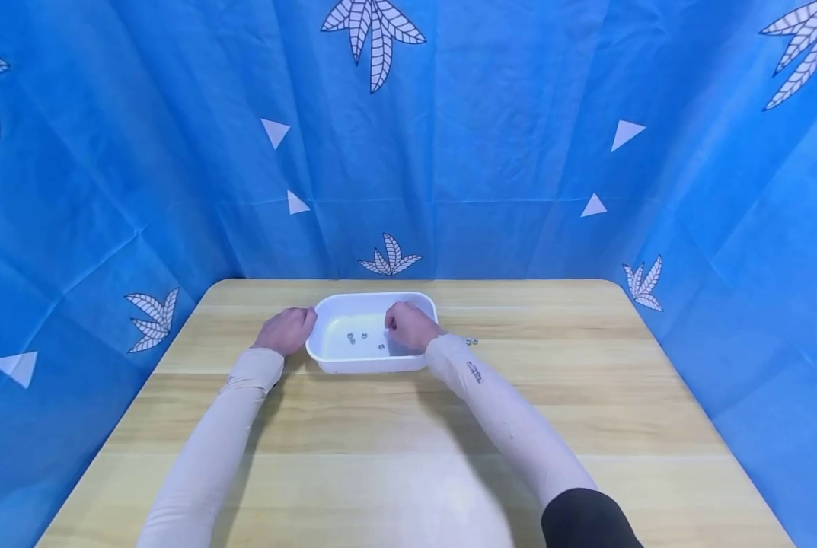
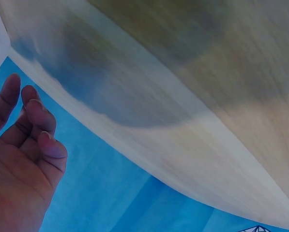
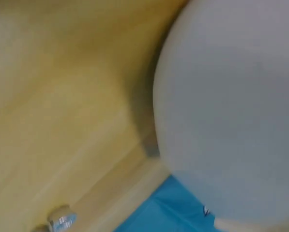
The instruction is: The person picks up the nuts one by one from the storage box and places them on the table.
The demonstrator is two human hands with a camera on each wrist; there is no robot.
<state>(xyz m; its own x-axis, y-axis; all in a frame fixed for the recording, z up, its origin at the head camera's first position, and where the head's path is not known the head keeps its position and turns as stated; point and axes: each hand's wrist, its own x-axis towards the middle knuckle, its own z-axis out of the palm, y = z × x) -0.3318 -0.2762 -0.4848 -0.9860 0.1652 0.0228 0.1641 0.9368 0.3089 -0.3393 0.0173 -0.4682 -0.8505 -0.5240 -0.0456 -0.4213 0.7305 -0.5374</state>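
A white oblong tray (image 1: 374, 364) lies on the table, with several small silvery metal pieces (image 1: 364, 336) on its floor. My left hand (image 1: 286, 330) is at the tray's left end, knuckles right at the rim. In the left wrist view its fingers (image 2: 42, 116) hang loosely curled, while the thumb is out of sight. Over the right part of the tray, my right hand (image 1: 411, 327) reaches inside with curled fingers. Whether they hold a metal piece I cannot tell. The right wrist view shows only the tray's outer wall (image 3: 231, 121), hiding the hand.
Two more silvery pieces (image 1: 472, 342) sit on the wooden table (image 1: 353, 472) right of the tray, beside the right wrist. One metal piece (image 3: 63, 220) shows at the bottom of the right wrist view. A blue curtain (image 1: 504, 152) with leaf prints surrounds the table's back and sides.
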